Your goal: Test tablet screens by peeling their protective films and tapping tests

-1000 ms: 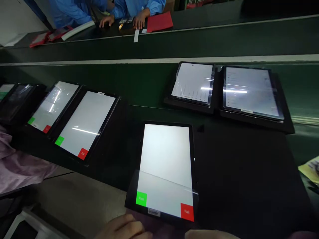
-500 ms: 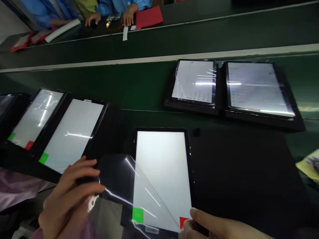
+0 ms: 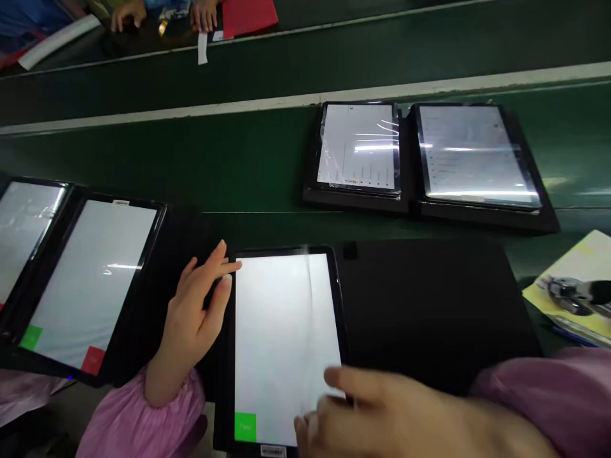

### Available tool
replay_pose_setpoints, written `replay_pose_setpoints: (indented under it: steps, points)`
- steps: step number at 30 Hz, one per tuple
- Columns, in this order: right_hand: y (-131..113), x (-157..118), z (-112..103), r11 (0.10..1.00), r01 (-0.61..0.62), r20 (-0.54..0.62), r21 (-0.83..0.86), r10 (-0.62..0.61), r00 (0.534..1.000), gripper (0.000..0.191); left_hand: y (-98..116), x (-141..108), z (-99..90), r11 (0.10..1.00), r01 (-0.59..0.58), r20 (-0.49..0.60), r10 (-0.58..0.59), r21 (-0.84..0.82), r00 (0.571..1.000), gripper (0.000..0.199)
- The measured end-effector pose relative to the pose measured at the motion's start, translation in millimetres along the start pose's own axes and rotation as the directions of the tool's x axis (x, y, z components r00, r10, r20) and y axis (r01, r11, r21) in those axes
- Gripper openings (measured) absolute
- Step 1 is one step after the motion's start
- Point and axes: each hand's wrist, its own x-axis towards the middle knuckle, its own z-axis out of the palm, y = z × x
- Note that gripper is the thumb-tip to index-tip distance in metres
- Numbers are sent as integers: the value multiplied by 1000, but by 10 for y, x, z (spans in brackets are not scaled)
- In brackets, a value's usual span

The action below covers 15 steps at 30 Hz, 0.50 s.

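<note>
A tablet [image 3: 281, 331] with a lit white screen, a green square at its lower left and a label at its bottom edge lies on a black case in front of me. Clear film lies over the screen, with a faint upright crease [image 3: 309, 305] right of the middle. My left hand [image 3: 195, 312] is at the tablet's upper left corner, fingers apart, fingertips at the edge. At the lower right, my right hand [image 3: 363, 407] is blurred, its fingers curled at the film's side and hiding that corner; the film between them is hard to make out.
Two film-covered tablets in black cases [image 3: 358, 146] [image 3: 477, 152] stand on the green surface beyond. More lit tablets [image 3: 95, 280] lie to my left. A yellow pad [image 3: 573, 273] with a metal object is at right. A co-worker's hands [image 3: 205, 14] rest near a red sheet [image 3: 248, 16].
My left hand has moved up and right from the tablet's lower left to its upper left corner, opening. The film has come down flatter over the screen. The view has shifted right.
</note>
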Motion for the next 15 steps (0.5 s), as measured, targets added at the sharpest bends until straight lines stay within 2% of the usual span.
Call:
replay_pose_setpoints:
  steps: [1,3,5,7,8,9,11,12,13,15]
  points:
    - [119,61,-8,999,-45,-55,31,46,997,18,-19,22,42,998,46,-25,-47,-51,999,54]
    - [411,152,-41,985,-158,-146,73,167,975,20,-68,2,99,954,160,-99,-190,-253,977,51]
    - [737,174,-84,927,-314,-244,206,359,901,17,-132,-145,120,844,228,-146,-335,-485,931,46]
    - [1042,131,-120,808,-461,-336,366,577,745,7,-197,-450,109,738,257,-134,-426,-624,895,42]
    - [1174,95,-131,745,-515,-368,425,662,653,1,-221,-655,97,710,278,-105,-444,-647,890,42]
    - [1286,58,-135,684,-554,-399,474,728,558,4,-235,-884,87,701,314,-62,-455,-640,888,45]
    - [1452,-6,-124,595,-572,-429,565,804,412,13,-232,-1361,84,703,389,54,-448,-595,893,62]
    - [1507,-27,-110,569,-554,-433,608,822,369,18,-216,-1581,96,719,393,78,-429,-573,900,78]
    - [1544,-40,-92,551,-531,-430,644,835,345,22,-193,-1773,120,732,414,110,-426,-541,898,96]
    - [1579,-45,-51,530,-503,-406,683,848,341,28,-144,-2047,198,765,436,131,-428,-473,894,129]
